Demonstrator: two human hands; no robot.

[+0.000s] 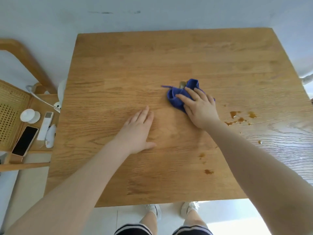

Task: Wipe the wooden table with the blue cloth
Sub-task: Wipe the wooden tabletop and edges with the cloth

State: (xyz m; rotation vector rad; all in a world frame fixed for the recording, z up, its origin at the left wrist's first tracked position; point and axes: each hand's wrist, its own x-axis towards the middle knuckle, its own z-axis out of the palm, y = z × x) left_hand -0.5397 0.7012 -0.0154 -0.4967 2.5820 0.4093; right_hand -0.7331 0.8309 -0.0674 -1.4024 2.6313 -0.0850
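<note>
The wooden table fills the middle of the view. A crumpled blue cloth lies right of centre on it. My right hand presses flat on the cloth with spread, straight fingers and covers much of it. My left hand rests flat on the bare wood left of the cloth, fingers straight. Brown liquid spots lie to the right of my right hand, and smaller ones nearer the front edge. A small brown smear shows at the cloth's far edge.
A wooden chair stands left of the table. Its seat carries a phone, a white remote and a small white cup. My feet in white shoes show below the table's front edge.
</note>
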